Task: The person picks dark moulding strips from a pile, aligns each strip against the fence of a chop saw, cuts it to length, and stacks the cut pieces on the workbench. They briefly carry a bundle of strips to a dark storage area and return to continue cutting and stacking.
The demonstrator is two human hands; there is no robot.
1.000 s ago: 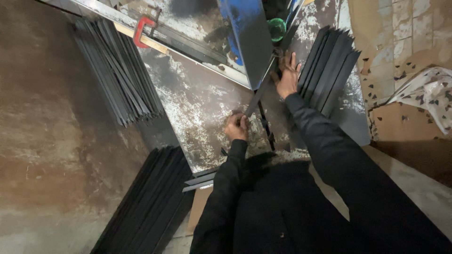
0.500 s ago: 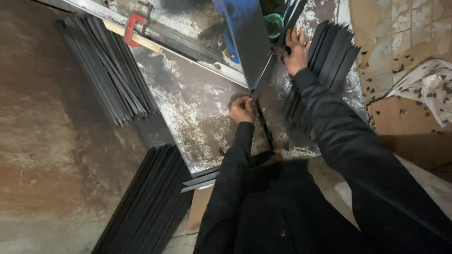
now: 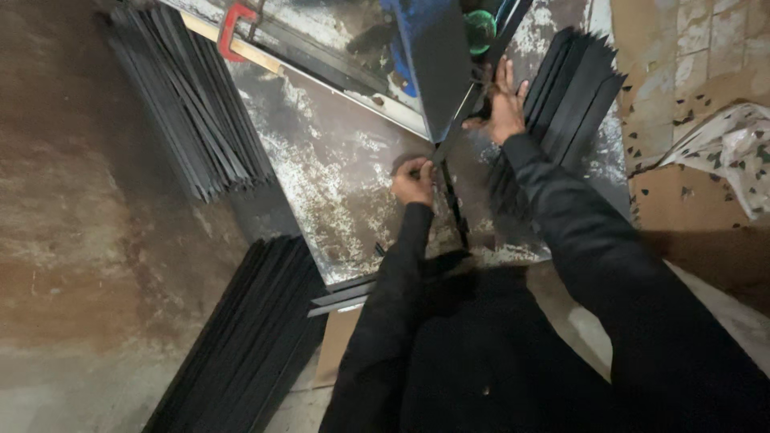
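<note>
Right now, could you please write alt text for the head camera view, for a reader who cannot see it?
Seen from above, a person in dark sleeves holds a long dark metal strip with the left hand at its lower part and the right hand near a blue machine, over a scuffed metal table. Stacks of dark strips lie around, and a red clamp sits at the top.
</note>
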